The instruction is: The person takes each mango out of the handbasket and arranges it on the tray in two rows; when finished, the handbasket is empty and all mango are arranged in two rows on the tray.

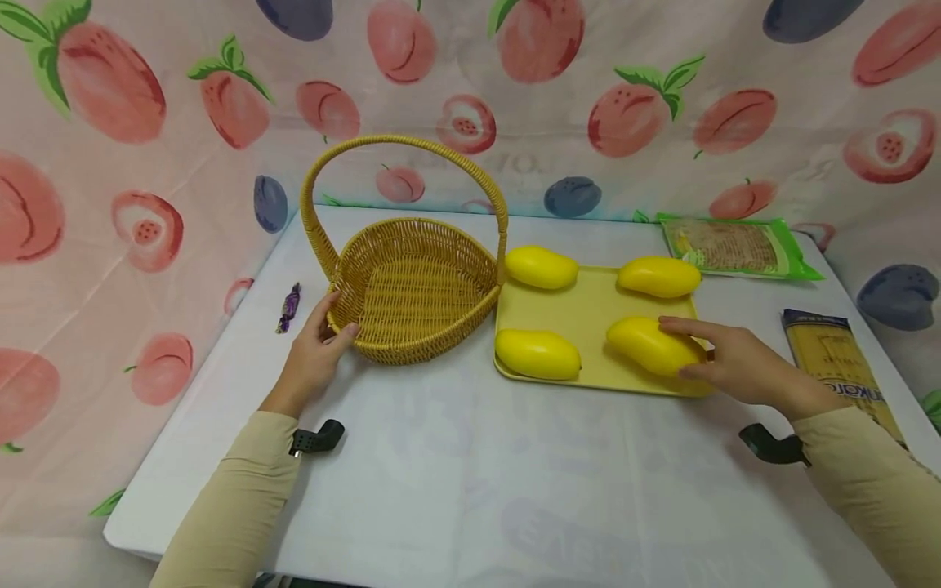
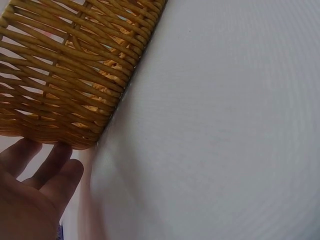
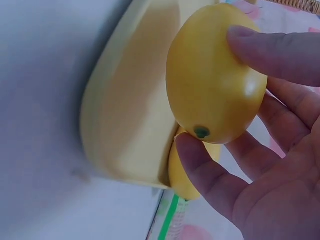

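Note:
On the left half of the table stands a wicker basket [image 1: 422,294] with a tall arched handle and nothing inside. My left hand [image 1: 316,347] holds its near left rim, thumb on the rim; in the left wrist view the fingertips [image 2: 70,172] are at the woven side [image 2: 65,75]. My right hand [image 1: 735,359] grips a yellow mango [image 1: 654,347] over the right end of a pale yellow tray [image 1: 595,314]. The right wrist view shows thumb and fingers around this mango [image 3: 215,75], its green stem spot showing. Three more mangoes are on the tray: front left [image 1: 538,354], back left [image 1: 541,268], back right [image 1: 659,277].
A small purple-wrapped candy [image 1: 290,308] lies left of the basket. At the back right is a clear packet with green edges [image 1: 738,247]. A yellow packet [image 1: 838,363] lies by the right table edge, close to my right forearm. Fruit-print cloth [image 1: 529,171] rises behind the table.

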### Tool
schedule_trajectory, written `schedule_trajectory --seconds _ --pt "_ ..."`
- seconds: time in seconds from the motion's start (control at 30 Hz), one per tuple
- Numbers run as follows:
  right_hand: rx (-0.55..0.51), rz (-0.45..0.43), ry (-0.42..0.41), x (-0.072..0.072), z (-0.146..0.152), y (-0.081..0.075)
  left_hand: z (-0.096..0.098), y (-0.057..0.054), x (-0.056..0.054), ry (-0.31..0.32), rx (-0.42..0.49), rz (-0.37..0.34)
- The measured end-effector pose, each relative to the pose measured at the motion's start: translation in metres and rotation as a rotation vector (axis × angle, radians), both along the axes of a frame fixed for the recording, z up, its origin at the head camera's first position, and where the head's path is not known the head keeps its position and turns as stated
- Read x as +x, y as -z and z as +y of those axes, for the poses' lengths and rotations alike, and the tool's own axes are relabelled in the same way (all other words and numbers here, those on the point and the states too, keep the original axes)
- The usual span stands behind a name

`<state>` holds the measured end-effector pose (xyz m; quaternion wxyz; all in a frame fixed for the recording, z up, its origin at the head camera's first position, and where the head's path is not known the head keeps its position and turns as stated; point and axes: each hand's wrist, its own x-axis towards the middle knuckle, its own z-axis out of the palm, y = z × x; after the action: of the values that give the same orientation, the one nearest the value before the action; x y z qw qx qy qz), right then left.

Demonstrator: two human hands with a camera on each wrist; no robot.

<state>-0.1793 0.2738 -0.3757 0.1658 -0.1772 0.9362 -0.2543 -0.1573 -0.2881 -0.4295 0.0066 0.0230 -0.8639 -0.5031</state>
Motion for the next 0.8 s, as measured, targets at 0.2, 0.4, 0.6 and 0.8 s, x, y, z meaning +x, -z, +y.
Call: schedule_trajectory --seconds 0.2,0.4,0.6,0.8 --pt "0.0 0.006 0.006 0.004 0.006 0.004 -0.001 -0.001 0.0 -0.004 -0.009 -0.016" --pt "0.004 0.004 0.011 0.008 0.013 0.009 0.0 -0.001 0.0 -0.003 -0.006 -0.013" --pt "-0.019 0.037 -0.009 0.011 0.017 0.012 -0.001 0.001 0.0 -0.007 0.001 -0.015" --pt "-0.003 0.028 -0.001 0.012 0.02 0.015 -0.001 0.001 -0.001 0.001 0.014 -0.022"
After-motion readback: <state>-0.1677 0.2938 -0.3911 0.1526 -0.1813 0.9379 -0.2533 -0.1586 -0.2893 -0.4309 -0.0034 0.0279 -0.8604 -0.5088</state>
